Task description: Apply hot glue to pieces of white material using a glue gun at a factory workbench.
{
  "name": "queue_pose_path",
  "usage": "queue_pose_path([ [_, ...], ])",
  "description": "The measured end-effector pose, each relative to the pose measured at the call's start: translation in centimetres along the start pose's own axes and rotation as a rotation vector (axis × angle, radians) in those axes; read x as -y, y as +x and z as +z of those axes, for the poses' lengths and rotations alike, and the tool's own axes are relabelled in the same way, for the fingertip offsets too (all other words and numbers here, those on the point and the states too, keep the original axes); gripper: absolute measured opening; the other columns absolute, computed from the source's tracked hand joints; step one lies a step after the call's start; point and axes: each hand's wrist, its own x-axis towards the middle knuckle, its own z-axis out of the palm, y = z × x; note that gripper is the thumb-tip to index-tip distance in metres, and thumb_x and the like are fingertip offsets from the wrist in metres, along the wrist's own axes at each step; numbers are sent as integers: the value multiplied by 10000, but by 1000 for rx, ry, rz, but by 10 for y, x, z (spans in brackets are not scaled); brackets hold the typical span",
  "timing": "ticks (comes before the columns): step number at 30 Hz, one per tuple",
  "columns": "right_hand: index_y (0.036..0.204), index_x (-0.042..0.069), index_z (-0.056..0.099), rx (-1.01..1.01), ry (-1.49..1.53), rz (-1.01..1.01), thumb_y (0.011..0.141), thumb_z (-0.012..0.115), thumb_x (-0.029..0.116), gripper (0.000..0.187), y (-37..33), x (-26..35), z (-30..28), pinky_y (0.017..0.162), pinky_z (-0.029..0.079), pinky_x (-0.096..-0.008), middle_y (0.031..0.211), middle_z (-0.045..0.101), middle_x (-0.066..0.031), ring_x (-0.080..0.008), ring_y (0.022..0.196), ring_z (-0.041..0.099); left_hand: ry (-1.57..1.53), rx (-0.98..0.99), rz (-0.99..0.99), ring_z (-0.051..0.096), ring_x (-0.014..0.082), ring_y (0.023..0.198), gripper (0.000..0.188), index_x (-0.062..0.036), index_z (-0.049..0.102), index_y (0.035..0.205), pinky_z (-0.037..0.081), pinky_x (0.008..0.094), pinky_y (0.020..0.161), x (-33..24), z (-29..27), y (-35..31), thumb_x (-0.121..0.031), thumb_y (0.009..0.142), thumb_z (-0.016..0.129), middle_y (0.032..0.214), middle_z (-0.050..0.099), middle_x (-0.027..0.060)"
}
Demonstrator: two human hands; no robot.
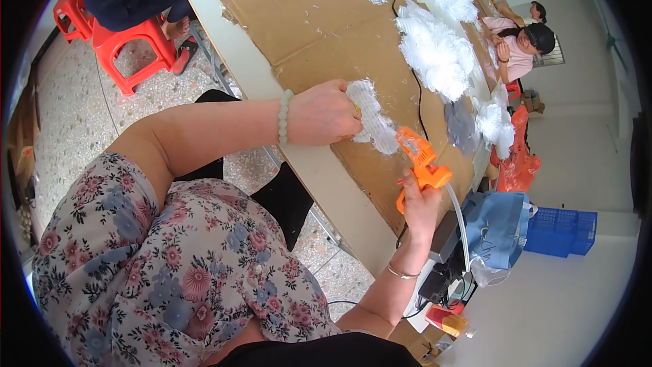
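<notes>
Counter beneath | left grip pinching white piece, likely soft, light, best edge-held | right grip clasping glue gun

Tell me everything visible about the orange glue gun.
The orange glue gun has a slotted, plastic-looking body. The right hand grips it above the cardboard, its front end pointing toward the picture's upper left, close to the white piece; contact is unclear. A long pale rod sticks out of its back.

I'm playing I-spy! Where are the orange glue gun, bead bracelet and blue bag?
Orange glue gun point(422, 158): head view, on its body.
Bead bracelet point(283, 118): head view, on its beads.
Blue bag point(499, 219): head view, on its side.
</notes>
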Motion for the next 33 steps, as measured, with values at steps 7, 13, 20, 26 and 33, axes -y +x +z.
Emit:
queue_pose_path([
  [7,980,40,580,52,-4,-17,874,647,185,191,13,5,11,531,384,-206,776,586,2,-46,632,506,15,-1,-7,600,154,785,52,-107,599,739,406,357,787,1,2,-1,-153,743,623,778,611,-14],
  [13,922,43,605,-10,-31,-24,895,618,194,154,31,-1,24,489,361,-207,712,572,24,-43,588,485,9,19,-4,603,155,764,62,-104,601,722,410,358,778,-1,0,-1,-154,727,636,750,610,-11],
  [20,942,45,600,88,-85,-21,885,631,190,159,26,-3,21,534,376,-209,728,580,23,-47,622,493,37,-5,2,602,159,725,66,-101,598,721,416,353,761,-1,0,0,-150,714,641,714,604,-10],
  [26,938,25,593,70,-114,-20,877,641,184,177,15,12,28,572,397,-215,741,584,17,-55,645,500,50,1,5,603,160,726,67,-98,600,725,416,354,758,0,0,0,-147,705,641,714,602,-8],
  [33,945,12,583,95,-147,-96,877,641,184,194,30,6,30,585,411,-223,748,588,8,-72,656,514,51,31,4,606,159,749,86,-97,612,749,417,356,769,-1,-2,0,-162,708,652,733,611,-6],
])
